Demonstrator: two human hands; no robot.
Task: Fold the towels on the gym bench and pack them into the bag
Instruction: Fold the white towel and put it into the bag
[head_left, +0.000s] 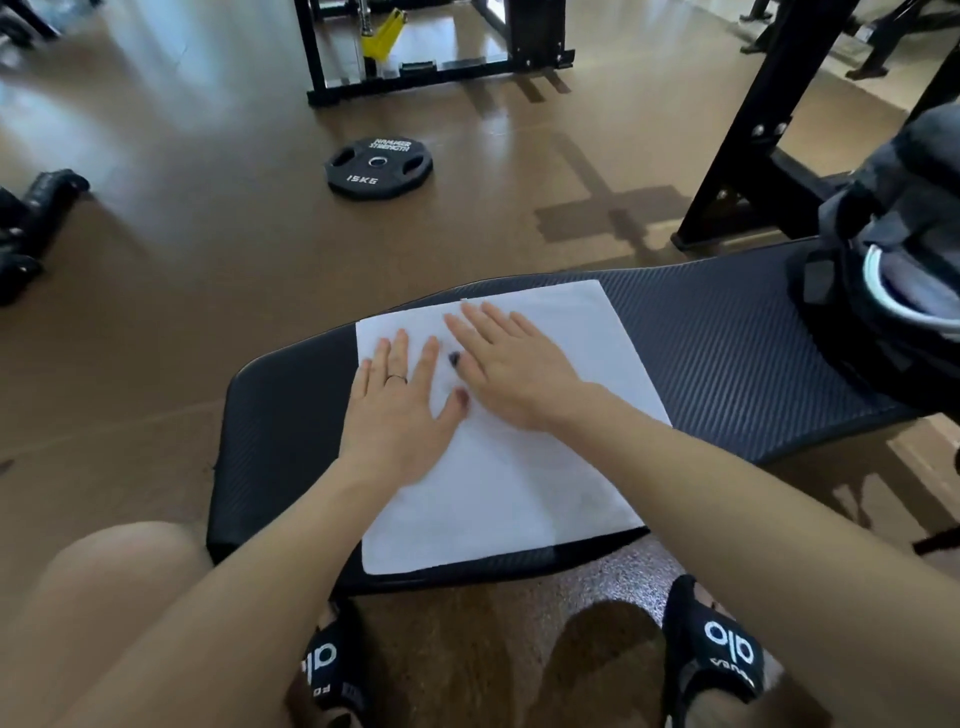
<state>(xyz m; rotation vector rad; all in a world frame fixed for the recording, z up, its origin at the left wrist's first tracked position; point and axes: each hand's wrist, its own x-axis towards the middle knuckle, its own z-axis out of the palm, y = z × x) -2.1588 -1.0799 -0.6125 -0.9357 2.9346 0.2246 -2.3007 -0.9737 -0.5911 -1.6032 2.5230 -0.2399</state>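
A white towel (519, 467) lies flat across the black gym bench (717, 343), spread as a smooth rectangle. My left hand (400, 410) presses flat on the towel's left part, fingers straight, a ring on one finger. My right hand (511, 364) lies flat on the towel's middle, fingers straight and pointing up-left, just beside the left hand. A dark bag (893, 270) stands on the bench's right end, its mouth open toward me, with pale fabric and a white rim showing inside.
A black 15 kg weight plate (378, 167) lies on the brown floor beyond the bench. Black rack frames (748, 135) stand behind and to the right. Dumbbells (31, 223) sit at the far left. My feet in black slides (722, 654) are under the bench's near edge.
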